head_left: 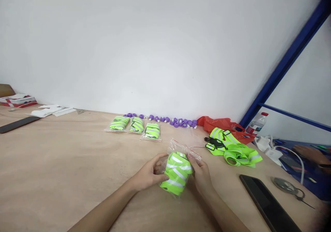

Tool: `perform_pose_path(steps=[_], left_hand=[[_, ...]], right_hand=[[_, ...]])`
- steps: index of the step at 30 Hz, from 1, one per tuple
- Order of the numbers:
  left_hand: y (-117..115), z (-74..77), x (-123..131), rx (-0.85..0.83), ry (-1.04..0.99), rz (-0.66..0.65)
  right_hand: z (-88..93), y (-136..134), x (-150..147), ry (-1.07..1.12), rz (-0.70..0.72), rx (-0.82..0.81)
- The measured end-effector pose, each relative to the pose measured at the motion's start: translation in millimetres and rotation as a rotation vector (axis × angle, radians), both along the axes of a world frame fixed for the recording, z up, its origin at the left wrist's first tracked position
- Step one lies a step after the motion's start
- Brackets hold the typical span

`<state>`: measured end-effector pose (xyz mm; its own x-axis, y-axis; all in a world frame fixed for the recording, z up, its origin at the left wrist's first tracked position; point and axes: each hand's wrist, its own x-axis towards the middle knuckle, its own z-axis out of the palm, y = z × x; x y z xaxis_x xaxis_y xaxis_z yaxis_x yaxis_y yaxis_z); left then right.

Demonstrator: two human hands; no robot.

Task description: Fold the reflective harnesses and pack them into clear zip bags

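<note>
A clear zip bag with a folded neon green reflective strap (178, 172) inside is held up over the wooden table (77, 170). My left hand (150, 173) grips its left side, thumb across the front. On the right, my right hand (200, 171) pinches the bag near its top corner. Three similar packed bags lie farther back: one on the left (119, 123), one in the middle (137, 125) and one on the right (152, 131). Loose green reflective straps (239, 152) with a black buckle (216, 143) lie to the right.
Several small purple parts (184, 123) line the wall. A red plastic bag (222, 124), a bottle (257, 124), a phone (267, 202) and a coiled item (284, 184) are right. Another person's hand (307, 153) shows far right. White papers (48, 111) lie left.
</note>
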<state>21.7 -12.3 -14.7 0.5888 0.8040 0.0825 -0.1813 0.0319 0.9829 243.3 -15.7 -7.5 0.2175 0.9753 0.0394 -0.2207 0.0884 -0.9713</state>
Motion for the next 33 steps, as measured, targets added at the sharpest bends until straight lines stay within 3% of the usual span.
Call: perform_pose_path(steps=[4,11,18,24,33], left_hand=[[1.3,1.0,2.0,-0.067,-0.033,-0.026],[2.0,2.1,5.1,-0.096,-0.085,-0.052],[-2.5,15.4,-0.2,0.004,0.206,-0.117],[-1.1,16.7,-2.7,0.015,0.382,-0.11],[4.7,13.9,-8.0,0.017,0.378,-0.102]], right_hand=[[-6.7,2.4,1.8,-0.009,-0.119,0.002],[-10.2,3.4,1.2,-0.03,-0.156,0.013],[-8.3,9.3,9.0,0.041,-0.247,0.002],[-13.3,12.5,13.0,0.035,-0.26,0.007],[-10.0,21.3,18.9,0.171,-0.394,-0.033]])
